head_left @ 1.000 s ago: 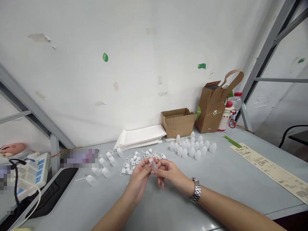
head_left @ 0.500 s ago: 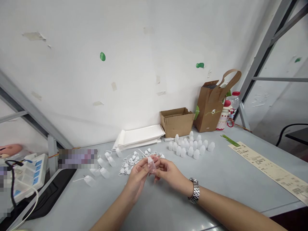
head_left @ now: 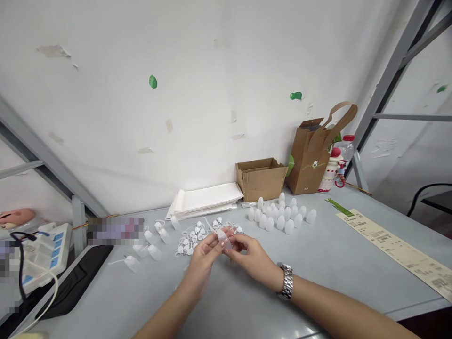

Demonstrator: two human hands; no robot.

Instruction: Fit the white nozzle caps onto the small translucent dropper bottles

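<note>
Between my fingertips is a small translucent plastic bottle with a white cap on its upper end. My left hand pinches it from the left. My right hand, with a metal watch on the wrist, grips its lower end from the right. Just behind my hands lies a pile of white caps with looped straps. To the right stand several uncapped translucent bottles in a cluster. On the left, several bottles with caps and straps lie scattered on the grey table.
White flat packets and an open cardboard box stand against the wall. A brown paper bag and a decorated cup are at the back right. A long paper strip lies right; a power strip is far left.
The bottle has tilted, its cap end staying up and left, and my fingers have shifted slightly around it. The whole view has moved a little.
</note>
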